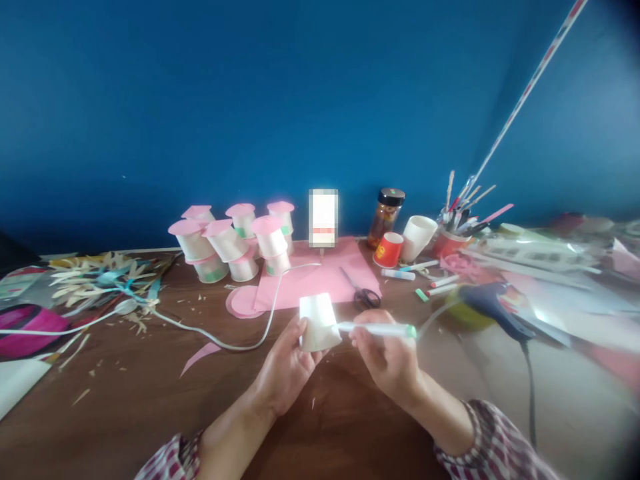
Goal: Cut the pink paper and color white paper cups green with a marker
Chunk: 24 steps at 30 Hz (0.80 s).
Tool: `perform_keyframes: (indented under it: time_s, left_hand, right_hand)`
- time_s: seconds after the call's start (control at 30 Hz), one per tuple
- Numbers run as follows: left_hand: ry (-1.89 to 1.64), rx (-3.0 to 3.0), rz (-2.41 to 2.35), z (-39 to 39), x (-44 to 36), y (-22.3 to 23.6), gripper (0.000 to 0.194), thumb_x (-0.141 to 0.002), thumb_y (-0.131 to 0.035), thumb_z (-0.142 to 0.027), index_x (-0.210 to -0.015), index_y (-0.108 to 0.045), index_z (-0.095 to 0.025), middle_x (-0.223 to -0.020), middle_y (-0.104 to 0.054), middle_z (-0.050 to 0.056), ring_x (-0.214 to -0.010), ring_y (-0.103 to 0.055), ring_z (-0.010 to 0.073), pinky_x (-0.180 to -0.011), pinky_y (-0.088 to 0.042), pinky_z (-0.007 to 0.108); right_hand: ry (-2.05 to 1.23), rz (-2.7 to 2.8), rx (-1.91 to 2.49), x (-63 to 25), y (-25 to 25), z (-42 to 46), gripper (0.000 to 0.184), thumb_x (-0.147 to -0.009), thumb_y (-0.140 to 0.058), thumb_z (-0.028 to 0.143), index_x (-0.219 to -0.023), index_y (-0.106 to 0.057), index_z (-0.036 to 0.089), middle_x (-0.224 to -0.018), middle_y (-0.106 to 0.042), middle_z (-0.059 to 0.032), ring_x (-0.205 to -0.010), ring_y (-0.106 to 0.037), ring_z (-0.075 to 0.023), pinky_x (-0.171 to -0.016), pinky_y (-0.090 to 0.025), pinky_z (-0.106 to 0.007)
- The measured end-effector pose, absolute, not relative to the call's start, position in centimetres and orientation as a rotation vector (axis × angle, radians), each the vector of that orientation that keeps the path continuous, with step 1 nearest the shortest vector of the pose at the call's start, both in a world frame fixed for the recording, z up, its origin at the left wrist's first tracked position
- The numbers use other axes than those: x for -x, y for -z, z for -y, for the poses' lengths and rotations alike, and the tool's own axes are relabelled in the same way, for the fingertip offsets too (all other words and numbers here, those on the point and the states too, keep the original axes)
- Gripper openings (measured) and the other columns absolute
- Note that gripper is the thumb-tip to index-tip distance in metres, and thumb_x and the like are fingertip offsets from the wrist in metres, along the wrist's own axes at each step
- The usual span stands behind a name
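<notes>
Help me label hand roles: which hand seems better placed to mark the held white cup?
Probably the right hand: it holds the marker, narrow end toward the white cup, while the left hand holds that cup.

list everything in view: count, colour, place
held cup: one, white, centre
held marker: one, white, centre
cup stacks: six, pink-topped white, left
papers: several, pink, centre
scissors: one, dark, centre
panel: one, white, back
jar: one, brown, back
other cups: two, red and white, right
pot: one, red, right
loose markers: several, white, right
corded tool: one, blue, right
cable: one, white, left
scraps: many, cream, left
pole: one, striped, right
wall: one, blue, behind
table: one, brown, below
left hand: one, bare, on cup
right hand: one, bare, on marker
</notes>
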<state>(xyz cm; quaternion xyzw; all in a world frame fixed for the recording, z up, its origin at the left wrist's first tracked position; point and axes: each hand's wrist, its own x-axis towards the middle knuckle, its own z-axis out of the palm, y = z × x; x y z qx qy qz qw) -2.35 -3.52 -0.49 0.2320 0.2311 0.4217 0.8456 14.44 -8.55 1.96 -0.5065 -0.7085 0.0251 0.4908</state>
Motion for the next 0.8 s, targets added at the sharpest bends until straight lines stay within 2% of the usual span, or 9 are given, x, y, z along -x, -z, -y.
perform_keyframes:
  time_s: [0.8]
  left_hand:
    - [-0.901, -0.371, -0.48, 3.34, 2.35, 0.74, 0.02, -0.087, -0.052, -0.027, -0.102, -0.06, -0.016, -0.106, -0.065, 0.007, -0.104, -0.059, 0.0216, -0.102, -0.039, 0.043]
  right_hand:
    - [-0.089, 1.752, 1.224, -14.23, -2.32, 8.67, 0.018, -0.09, -0.045, 0.017, -0.075, -0.055, 0.019, -0.069, -0.059, -0.0023, -0.058, -0.055, -0.0125, -0.057, -0.045, -0.024]
